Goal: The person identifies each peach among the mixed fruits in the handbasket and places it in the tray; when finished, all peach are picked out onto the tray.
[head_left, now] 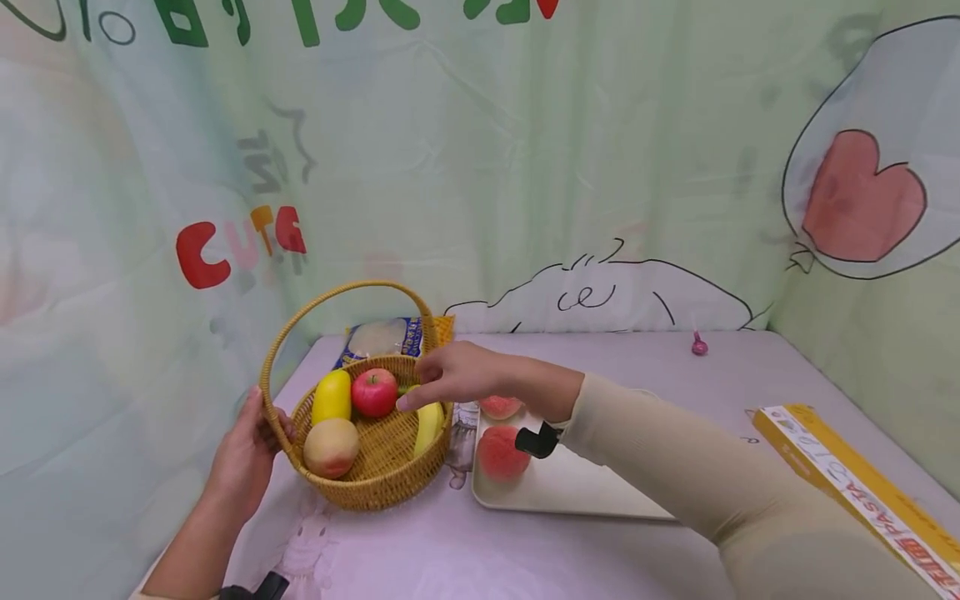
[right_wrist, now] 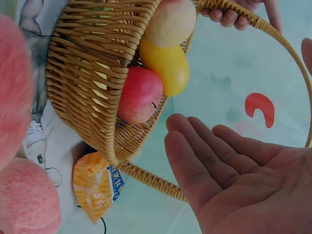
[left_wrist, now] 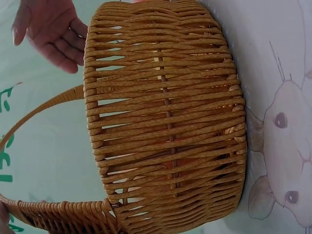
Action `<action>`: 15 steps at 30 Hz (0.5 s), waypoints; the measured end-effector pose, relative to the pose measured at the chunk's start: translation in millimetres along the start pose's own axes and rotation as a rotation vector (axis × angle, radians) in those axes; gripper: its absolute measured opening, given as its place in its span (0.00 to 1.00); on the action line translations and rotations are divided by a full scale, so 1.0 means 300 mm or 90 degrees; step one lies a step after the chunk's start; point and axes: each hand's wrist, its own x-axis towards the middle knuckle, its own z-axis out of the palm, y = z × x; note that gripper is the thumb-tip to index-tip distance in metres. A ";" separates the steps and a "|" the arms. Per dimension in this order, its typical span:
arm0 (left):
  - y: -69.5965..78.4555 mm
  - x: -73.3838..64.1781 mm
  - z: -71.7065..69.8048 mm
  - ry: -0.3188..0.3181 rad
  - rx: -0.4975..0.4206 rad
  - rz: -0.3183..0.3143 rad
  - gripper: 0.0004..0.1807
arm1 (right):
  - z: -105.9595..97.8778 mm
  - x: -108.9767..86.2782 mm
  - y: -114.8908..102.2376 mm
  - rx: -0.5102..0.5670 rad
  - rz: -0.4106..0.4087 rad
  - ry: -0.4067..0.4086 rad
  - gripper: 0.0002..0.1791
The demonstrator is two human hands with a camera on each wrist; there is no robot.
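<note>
A wicker basket (head_left: 375, 492) with a tall arched handle stands on the left of the table. My left hand (head_left: 243, 454) grips the base of that handle on its left side; the right wrist view shows its fingers curled round it. Inside the basket lie a red apple (head_left: 374, 392), a yellow mango-like fruit (head_left: 332, 398), a pale peach (head_left: 332, 447) and a banana (head_left: 428, 429). Over the basket's right side is my right hand (head_left: 461, 372), holding nothing, its fingers extended in the right wrist view. It partly covers the banana in the head view.
Right of the basket, a cream tray (head_left: 577, 506) bears two pinkish-red peaches (head_left: 501, 457), partly behind my right arm. A blue and yellow bag (head_left: 386, 337) lies behind the basket. A yellow pasta box (head_left: 862, 492) is at the right, and a small pink object (head_left: 699, 343) farther back.
</note>
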 end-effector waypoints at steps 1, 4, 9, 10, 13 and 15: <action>0.001 0.000 0.001 0.001 -0.002 0.001 0.26 | -0.002 0.008 -0.003 -0.003 0.003 -0.005 0.26; 0.003 0.000 0.003 0.004 -0.004 0.003 0.26 | -0.007 0.033 -0.012 -0.012 0.003 -0.014 0.24; 0.007 -0.001 0.007 0.014 -0.001 -0.004 0.27 | -0.009 0.070 -0.026 -0.025 -0.003 -0.032 0.26; 0.007 0.000 0.008 0.015 0.002 -0.006 0.27 | -0.010 0.076 -0.029 -0.027 -0.004 -0.035 0.26; 0.008 0.002 0.010 0.018 0.012 -0.014 0.27 | -0.012 0.098 -0.036 -0.042 -0.001 -0.040 0.25; 0.008 0.005 0.010 0.020 0.018 -0.018 0.27 | -0.011 0.116 -0.044 -0.057 0.005 -0.043 0.26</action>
